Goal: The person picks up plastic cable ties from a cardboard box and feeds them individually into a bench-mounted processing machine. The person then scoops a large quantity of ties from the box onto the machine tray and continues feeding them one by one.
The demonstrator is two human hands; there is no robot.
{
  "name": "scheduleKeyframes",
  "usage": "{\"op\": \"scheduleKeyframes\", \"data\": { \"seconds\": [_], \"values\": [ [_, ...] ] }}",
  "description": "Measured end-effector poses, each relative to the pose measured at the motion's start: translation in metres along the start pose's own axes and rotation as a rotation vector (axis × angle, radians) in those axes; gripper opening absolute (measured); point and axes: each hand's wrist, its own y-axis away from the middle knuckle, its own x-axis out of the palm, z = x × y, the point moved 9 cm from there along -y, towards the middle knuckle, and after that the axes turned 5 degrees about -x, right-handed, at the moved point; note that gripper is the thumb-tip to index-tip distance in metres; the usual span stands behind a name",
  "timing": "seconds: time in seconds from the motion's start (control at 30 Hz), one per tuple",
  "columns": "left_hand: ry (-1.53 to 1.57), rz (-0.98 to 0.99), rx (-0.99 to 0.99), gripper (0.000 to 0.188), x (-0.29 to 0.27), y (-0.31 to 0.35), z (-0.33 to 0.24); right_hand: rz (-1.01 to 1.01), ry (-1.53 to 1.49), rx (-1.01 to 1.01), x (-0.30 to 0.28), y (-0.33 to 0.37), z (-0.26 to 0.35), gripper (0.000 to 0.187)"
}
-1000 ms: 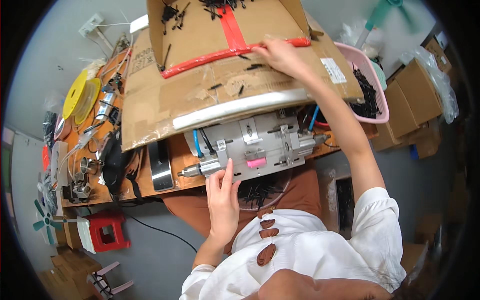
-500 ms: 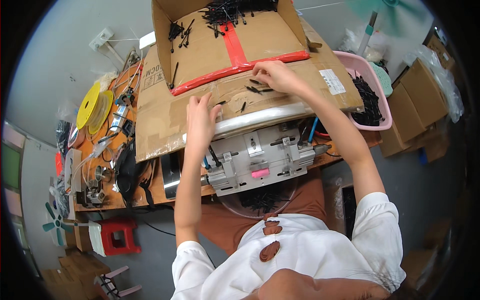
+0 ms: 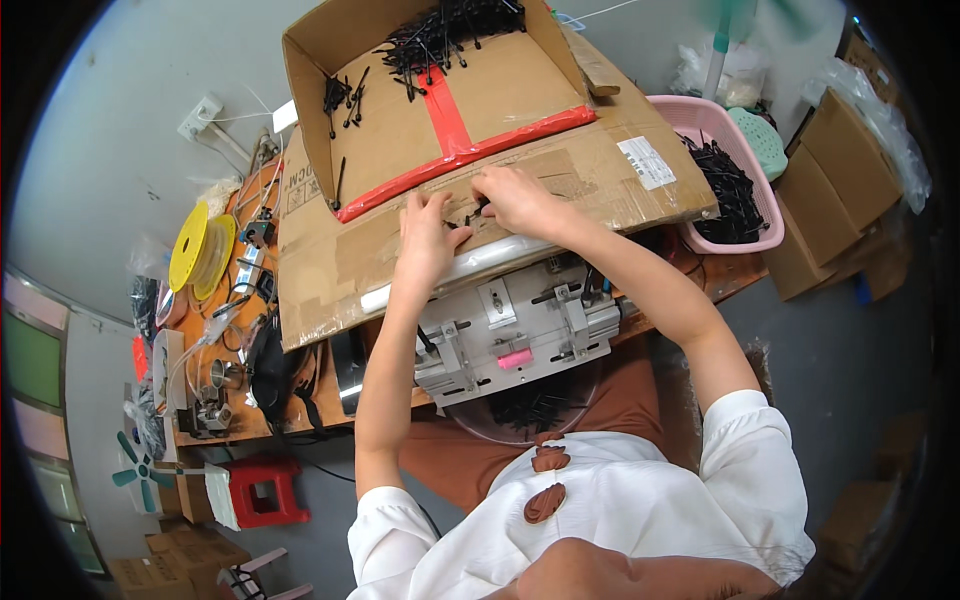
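Over the front flap of the cardboard, both my hands are close together around a few small black pieces. My left hand has its thumb apart from its fingers, beside the pieces. Coming in from the right, my right hand has its fingertips bent down and closed on a small black piece, mostly hidden. Behind them, a cut-open carton with red tape along its front edge holds a heap of thin black rod-like parts with rounded ends.
Below the cardboard edge is a metal clamping fixture with a pink piece. A bowl of black parts sits at my lap. A pink basket of black parts stands right. Yellow spool, cables and tools crowd the left bench.
My right hand has moved left and toward me, closer to my left hand. The scattered black pieces are now gathered between the hands. The whole view has shifted slightly.
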Motion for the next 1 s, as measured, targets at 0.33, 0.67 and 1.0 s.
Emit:
{"op": "scheduleKeyframes", "data": {
  "seconds": [0.33, 0.67, 1.0],
  "values": [
    [0.250, 0.234, -0.119, 0.041, 0.027, 0.002, -0.002, -0.211, 0.169, -0.023, -0.007, -0.002, -0.004, 0.018],
    [-0.001, 0.020, -0.138, 0.045, 0.019, 0.000, -0.014, -0.328, -0.874, 0.226, -0.005, 0.026, -0.055, 0.012],
    [0.483, -0.046, 0.050, 0.050, -0.005, -0.015, -0.104, -0.447, -2.130, 0.594, 0.010, 0.060, -0.027, 0.026]
  ]
}}
